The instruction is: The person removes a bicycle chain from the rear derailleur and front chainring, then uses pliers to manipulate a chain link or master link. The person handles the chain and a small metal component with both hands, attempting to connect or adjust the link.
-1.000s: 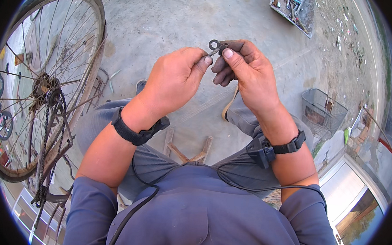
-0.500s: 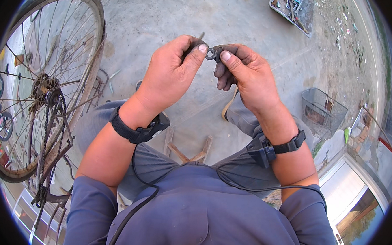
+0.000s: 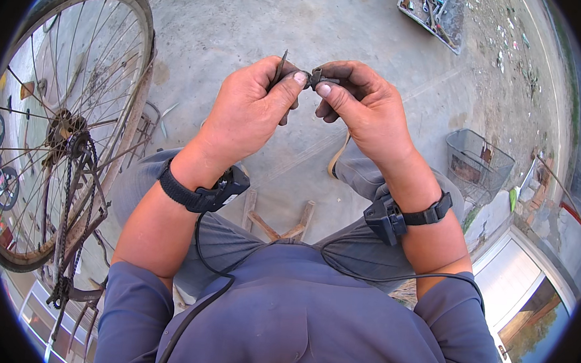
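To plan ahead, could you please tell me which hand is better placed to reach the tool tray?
Probably the right hand: it lies nearer the tool tray than the left hand, though holding a small dark part.

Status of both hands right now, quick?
Left hand: closed, holding a thin rod that sticks up past the thumb.
Right hand: closed, pinching a small dark part between thumb and fingers.

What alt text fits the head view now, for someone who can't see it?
A person's right hand pinches a small dark part; the left hand, close beside it, holds a thin pointed piece. At left stands a bicycle wheel with chain; at right are a tool tray and wire basket.
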A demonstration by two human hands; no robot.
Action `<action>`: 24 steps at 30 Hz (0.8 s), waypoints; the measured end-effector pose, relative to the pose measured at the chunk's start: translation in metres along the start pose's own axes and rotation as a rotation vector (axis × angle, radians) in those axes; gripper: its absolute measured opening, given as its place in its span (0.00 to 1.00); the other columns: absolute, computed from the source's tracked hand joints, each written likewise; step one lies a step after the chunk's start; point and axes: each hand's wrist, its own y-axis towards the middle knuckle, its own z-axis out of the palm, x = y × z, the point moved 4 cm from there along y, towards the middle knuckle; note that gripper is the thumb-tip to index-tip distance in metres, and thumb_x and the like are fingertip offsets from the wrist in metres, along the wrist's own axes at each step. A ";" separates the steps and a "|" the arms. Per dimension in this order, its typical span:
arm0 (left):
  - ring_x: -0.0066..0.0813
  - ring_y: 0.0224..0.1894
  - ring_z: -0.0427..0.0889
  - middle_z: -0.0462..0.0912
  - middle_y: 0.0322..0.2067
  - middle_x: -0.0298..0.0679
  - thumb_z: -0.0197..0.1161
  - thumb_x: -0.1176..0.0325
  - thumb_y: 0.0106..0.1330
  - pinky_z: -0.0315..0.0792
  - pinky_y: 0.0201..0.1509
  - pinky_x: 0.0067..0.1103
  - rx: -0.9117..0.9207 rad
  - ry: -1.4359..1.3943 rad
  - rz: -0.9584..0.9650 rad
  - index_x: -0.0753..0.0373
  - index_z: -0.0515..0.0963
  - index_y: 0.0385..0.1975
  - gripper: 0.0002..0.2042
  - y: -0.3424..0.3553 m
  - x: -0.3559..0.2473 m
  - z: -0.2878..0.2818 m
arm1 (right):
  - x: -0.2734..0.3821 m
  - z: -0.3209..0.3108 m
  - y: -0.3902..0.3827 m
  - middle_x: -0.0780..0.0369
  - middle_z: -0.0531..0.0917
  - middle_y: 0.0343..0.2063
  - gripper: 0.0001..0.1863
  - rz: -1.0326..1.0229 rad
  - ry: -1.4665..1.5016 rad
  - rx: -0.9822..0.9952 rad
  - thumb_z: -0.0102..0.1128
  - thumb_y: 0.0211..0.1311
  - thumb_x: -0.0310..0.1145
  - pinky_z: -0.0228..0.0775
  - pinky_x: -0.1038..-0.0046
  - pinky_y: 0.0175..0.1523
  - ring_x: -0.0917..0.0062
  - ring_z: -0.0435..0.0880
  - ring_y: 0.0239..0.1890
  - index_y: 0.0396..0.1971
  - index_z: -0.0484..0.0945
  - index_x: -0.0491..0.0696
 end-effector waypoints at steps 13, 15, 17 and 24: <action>0.20 0.23 0.71 0.74 0.20 0.34 0.60 0.70 0.73 0.66 0.26 0.22 -0.043 0.262 0.257 0.67 0.76 0.33 0.07 -0.003 -0.011 -0.003 | 0.009 -0.001 -0.001 0.65 0.84 0.33 0.11 -0.010 -0.117 0.045 0.64 0.71 0.33 0.75 0.80 0.35 0.82 0.84 0.32 0.44 0.81 0.41; 0.23 0.23 0.71 0.74 0.20 0.36 0.61 0.71 0.72 0.66 0.27 0.24 -0.055 0.356 0.356 0.67 0.76 0.33 0.07 -0.004 -0.014 -0.003 | 0.010 -0.001 -0.002 0.65 0.84 0.30 0.09 -0.065 -0.122 0.010 0.65 0.69 0.32 0.75 0.80 0.35 0.83 0.82 0.30 0.41 0.83 0.41; 0.26 0.23 0.71 0.73 0.20 0.38 0.62 0.71 0.71 0.67 0.28 0.25 -0.057 0.424 0.432 0.66 0.75 0.32 0.07 -0.006 -0.017 -0.003 | 0.012 -0.001 -0.003 0.64 0.84 0.28 0.07 -0.127 -0.168 -0.013 0.65 0.67 0.30 0.74 0.79 0.34 0.83 0.81 0.29 0.39 0.84 0.41; 0.18 0.23 0.70 0.72 0.21 0.31 0.58 0.67 0.75 0.65 0.26 0.21 0.061 0.118 0.073 0.65 0.75 0.32 0.09 -0.006 -0.009 -0.001 | 0.020 -0.001 -0.004 0.61 0.83 0.27 0.05 -0.302 -0.378 -0.031 0.67 0.60 0.24 0.72 0.74 0.34 0.77 0.82 0.29 0.36 0.84 0.42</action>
